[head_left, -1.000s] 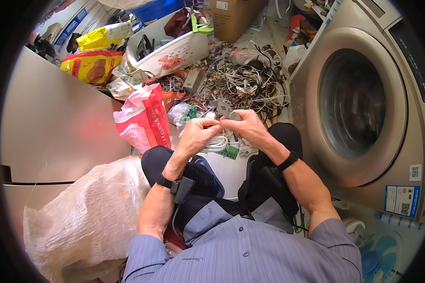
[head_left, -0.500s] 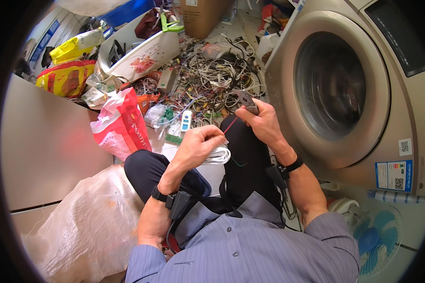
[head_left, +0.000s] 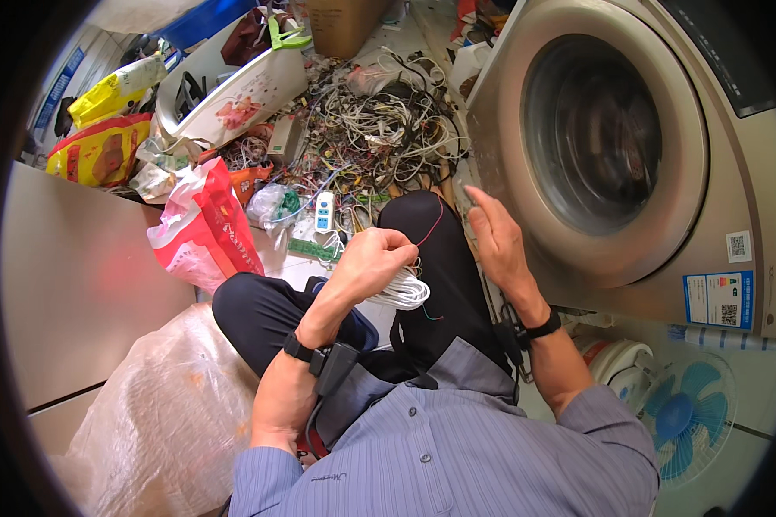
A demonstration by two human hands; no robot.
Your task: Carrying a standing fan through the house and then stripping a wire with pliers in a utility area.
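My left hand [head_left: 372, 263] is closed on a coiled white cable [head_left: 405, 290], which hangs below its fingers over the gap between my knees. A thin red wire [head_left: 434, 226] curves up from the pinched fingertips across my right knee. A fine green wire end [head_left: 433, 315] pokes out under the coil. My right hand [head_left: 497, 246] is open beside that knee, near the washing machine, its fingers stretched forward and nothing visible in it.
A heap of tangled cables [head_left: 397, 121] covers the floor ahead. Beside it are a white power strip [head_left: 323, 212], a green circuit board [head_left: 313, 250], a red and pink bag [head_left: 205, 228] and a white tub [head_left: 241, 96]. At right stand a washing machine [head_left: 724, 224] and a fan [head_left: 690, 414].
My right hand has opened, and the dark handheld tool it held is out of sight. The red wire now hangs in a loose curve. My left hand still holds the coil.
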